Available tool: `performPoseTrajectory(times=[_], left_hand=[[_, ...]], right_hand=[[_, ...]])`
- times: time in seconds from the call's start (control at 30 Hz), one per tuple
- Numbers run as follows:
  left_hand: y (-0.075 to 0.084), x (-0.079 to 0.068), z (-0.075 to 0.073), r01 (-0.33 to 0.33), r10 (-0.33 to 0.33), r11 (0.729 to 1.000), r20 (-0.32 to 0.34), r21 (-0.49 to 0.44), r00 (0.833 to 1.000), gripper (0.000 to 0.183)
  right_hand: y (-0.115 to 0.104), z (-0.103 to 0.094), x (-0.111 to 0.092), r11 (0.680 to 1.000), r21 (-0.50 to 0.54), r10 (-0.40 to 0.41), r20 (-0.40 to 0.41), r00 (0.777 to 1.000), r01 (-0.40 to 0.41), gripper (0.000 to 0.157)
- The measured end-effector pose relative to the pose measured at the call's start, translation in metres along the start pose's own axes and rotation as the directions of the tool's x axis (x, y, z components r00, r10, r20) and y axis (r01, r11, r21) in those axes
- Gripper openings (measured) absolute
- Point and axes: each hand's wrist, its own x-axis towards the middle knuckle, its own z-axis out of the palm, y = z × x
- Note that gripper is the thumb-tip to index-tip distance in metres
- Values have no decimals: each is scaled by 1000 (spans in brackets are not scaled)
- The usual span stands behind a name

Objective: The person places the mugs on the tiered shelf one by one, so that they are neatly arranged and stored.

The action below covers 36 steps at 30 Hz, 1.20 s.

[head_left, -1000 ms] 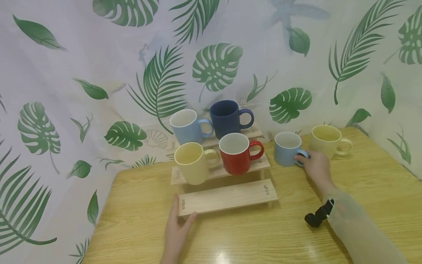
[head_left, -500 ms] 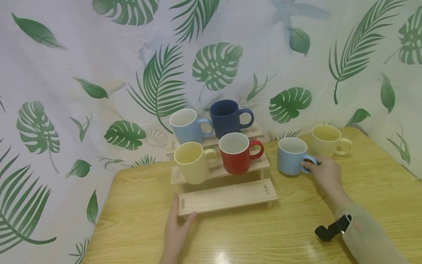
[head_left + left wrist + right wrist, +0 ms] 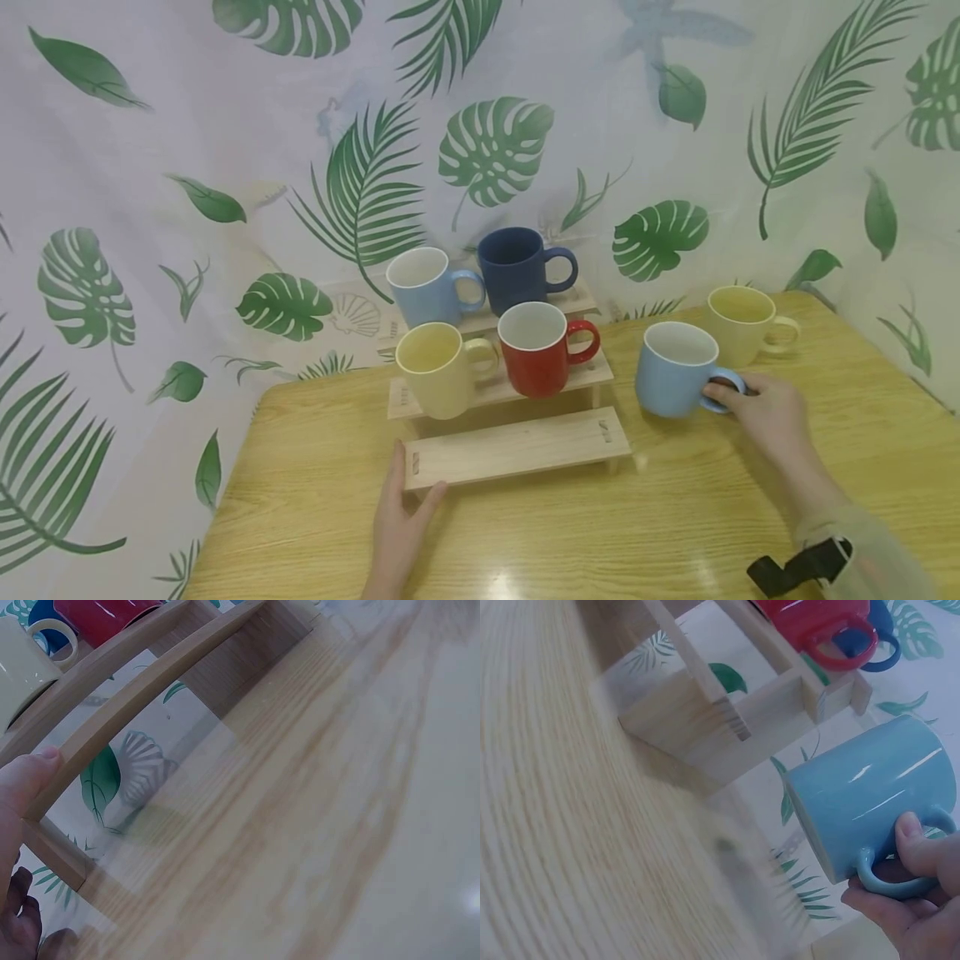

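My right hand (image 3: 776, 421) grips the handle of a light blue mug (image 3: 675, 375) with a white inside, right of the wooden tiered rack (image 3: 517, 450). In the right wrist view the thumb presses the handle of the mug (image 3: 870, 795) and the fingers curl under it; the mug hangs above the tabletop. My left hand (image 3: 401, 525) holds the left end of the rack's lowest tier, thumb at the front edge, fingers along the side. The left wrist view shows the thumb (image 3: 30, 776) against that board. Nothing stands on this tier.
A pale yellow mug (image 3: 435, 371) and a red mug (image 3: 534, 350) stand on the middle tier. Behind them, on the top tier, are another light blue mug (image 3: 423, 287) and a navy mug (image 3: 513, 271). Another yellow mug (image 3: 738, 325) stands on the table (image 3: 300, 500) at right.
The right hand has brought the light blue mug toward the person and slightly right, away from its spot near the back. The left hand and the rack stay in place.
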Motion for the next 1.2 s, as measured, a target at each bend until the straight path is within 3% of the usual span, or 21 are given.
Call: performPoseTrajectory(times=[0.1,0.33,0.67,0.87,1.07,1.2], left_hand=[[0,0,0,3,-3,1000,3,-4,1000,91],[0,-1,0,-4,4,1000,1,3,1000,90],[-2,0,0,-5,5,1000,0,6,1000,91],[-3,-1,0,-14,14,1000,-1,15,1000,91],[-3,0,0,-12,12,1000,-2,13,1000,91],[-3,0,0,3,-3,1000,-1,12,1000,91]], right_hand=[[-4,-6,-7,1000,21,3,30,1000,-4,45],[-14,-16,-21,975,219,4,125,992,-31,43],[-28,-20,-35,909,404,3,241,971,-103,13],[-37,-13,-44,884,455,-23,265,964,-104,6],[-46,1,-52,848,524,-96,299,950,-79,12],[-54,12,-57,847,526,-121,335,935,-79,20]])
